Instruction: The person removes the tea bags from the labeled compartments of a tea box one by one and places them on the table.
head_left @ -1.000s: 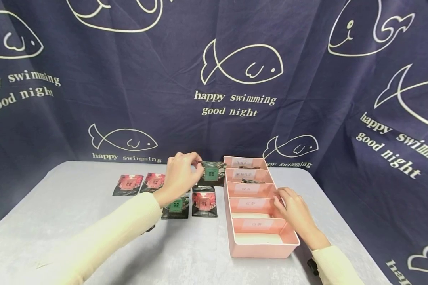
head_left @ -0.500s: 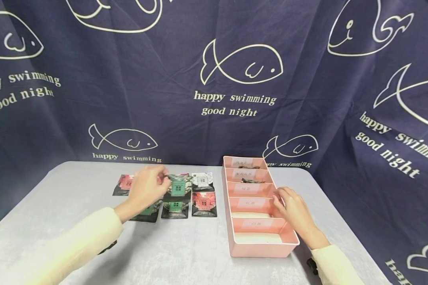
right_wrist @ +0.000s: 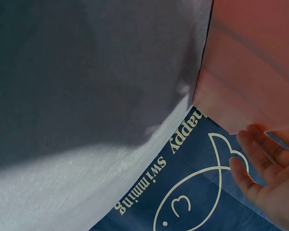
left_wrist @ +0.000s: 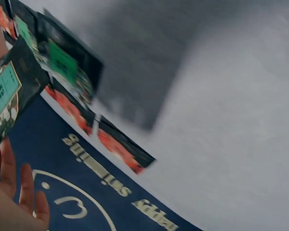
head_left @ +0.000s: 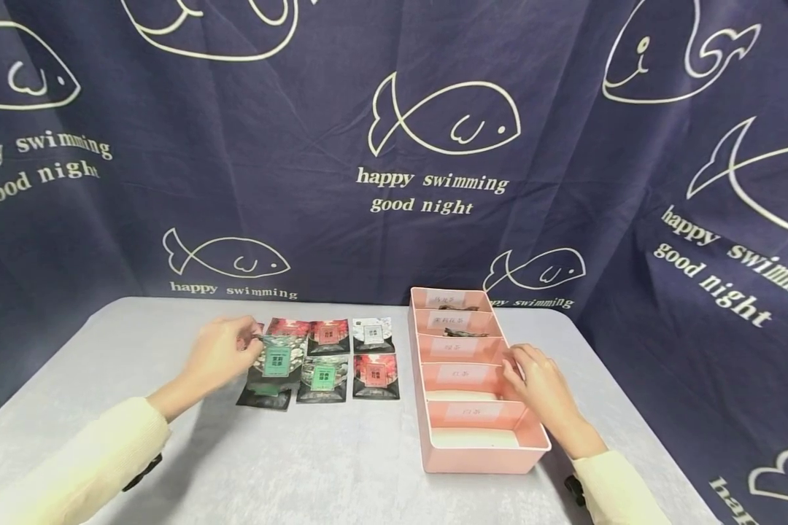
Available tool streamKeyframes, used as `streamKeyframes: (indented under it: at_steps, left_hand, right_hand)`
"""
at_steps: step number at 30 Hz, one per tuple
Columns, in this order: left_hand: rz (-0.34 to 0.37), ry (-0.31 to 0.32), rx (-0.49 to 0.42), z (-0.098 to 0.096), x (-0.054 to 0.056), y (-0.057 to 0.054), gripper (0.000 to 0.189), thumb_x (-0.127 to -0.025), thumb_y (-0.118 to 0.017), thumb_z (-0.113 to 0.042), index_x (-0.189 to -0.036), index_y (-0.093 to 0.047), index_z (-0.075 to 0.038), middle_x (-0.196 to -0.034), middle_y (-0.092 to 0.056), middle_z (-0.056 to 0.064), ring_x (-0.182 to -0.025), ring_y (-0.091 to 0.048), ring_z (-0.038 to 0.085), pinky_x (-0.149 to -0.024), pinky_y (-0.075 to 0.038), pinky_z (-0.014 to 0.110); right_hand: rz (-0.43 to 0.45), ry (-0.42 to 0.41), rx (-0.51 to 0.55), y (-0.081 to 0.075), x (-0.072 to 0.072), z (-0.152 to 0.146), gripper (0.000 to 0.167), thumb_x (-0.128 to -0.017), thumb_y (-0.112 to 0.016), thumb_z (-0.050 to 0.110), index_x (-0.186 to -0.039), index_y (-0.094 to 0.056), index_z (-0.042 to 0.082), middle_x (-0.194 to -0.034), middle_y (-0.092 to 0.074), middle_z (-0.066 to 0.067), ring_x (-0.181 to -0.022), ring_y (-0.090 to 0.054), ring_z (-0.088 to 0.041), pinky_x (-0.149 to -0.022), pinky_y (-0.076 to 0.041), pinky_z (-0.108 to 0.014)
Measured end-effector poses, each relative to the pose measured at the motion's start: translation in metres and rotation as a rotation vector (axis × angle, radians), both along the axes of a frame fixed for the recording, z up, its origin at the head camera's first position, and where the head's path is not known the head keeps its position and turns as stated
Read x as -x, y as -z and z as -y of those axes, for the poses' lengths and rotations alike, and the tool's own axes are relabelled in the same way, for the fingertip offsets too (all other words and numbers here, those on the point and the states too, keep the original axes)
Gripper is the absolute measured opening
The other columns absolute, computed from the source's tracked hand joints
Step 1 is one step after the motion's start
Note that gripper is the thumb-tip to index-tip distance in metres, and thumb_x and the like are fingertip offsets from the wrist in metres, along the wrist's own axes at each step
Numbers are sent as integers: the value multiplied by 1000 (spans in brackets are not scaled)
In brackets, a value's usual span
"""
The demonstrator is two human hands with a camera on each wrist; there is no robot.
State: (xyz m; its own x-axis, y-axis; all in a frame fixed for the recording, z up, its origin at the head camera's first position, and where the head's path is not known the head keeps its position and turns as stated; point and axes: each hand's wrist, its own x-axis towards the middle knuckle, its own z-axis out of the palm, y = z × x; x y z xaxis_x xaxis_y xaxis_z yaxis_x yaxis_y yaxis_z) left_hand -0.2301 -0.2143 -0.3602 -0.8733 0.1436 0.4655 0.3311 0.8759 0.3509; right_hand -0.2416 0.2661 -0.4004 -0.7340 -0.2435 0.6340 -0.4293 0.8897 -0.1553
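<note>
My left hand [head_left: 218, 357] pinches a corner of a dark tea sachet [head_left: 277, 361] with a green label and white flower print. It hangs above other sachets, hiding parts of them; the left wrist view shows the same sachet [left_wrist: 4, 94] tilted, between thumb and fingers. My right hand [head_left: 551, 397] grips the right rim of a long pink divided box [head_left: 486, 461]. In the right wrist view, the fingers [right_wrist: 262, 149] are bent at the edge of the box's outer wall [right_wrist: 250, 72].
Sachets lie in two rows: red ones [head_left: 328, 337] and a white one [head_left: 373, 335] behind, green ones [head_left: 322, 379] and a red one [head_left: 376, 375] in front. The box has several labelled compartments; dark sachets [head_left: 466, 333] show in the two far ones. A blue curtain [head_left: 328, 182] stands behind the table.
My left hand has carried the green-labelled sachet from beside the box leftward over the rows, uncovering the white and red sachets. The right hand stays at the rim.
</note>
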Motion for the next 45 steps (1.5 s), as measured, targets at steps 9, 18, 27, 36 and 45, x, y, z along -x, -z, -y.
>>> streamKeyframes:
  at_steps: [9,18,27,36,45]
  left_hand:
    - [139,29,25,43,-4,-1,9,-76,-57,-11,-84,-61,-13,-76,-64,2,-67,-54,16,-61,-42,37]
    - [192,40,48,79,-5,5,8,-76,-58,-9,-82,-61,-12,-77,-65,3,-67,-54,15,-61,-41,36]
    - [229,41,83,94,-4,10,6,-75,-60,-9,-81,-60,-11,-79,-66,7,-74,-60,25,-63,-45,44]
    - [254,40,105,101,3,20,9,-76,-61,-11,-84,-62,-8,-77,-66,7,-69,-59,23,-62,-45,44]
    - [243,47,124,99,9,37,14,-77,-61,-9,-90,-63,-3,-75,-68,10,-72,-63,31,-68,-46,51]
  right_hand:
    - [1,8,-1,0,0,0,15,-80,-60,10,-90,-64,0,-91,-64,-14,-83,-60,-33,-72,-47,-46]
    - [-3,6,0,1,0,0,15,-80,-60,10,-90,-65,0,-90,-64,-14,-83,-60,-32,-72,-47,-46]
    - [-9,4,5,2,0,0,15,-80,-60,10,-90,-65,0,-91,-64,-14,-83,-60,-32,-72,-47,-46]
    - [-19,-11,9,2,2,-1,16,-80,-59,13,-90,-65,2,-90,-64,-13,-82,-61,-31,-72,-47,-45]
    - [-11,-4,7,3,2,-2,16,-80,-60,11,-91,-65,0,-91,-64,-14,-84,-60,-32,-73,-47,-46]
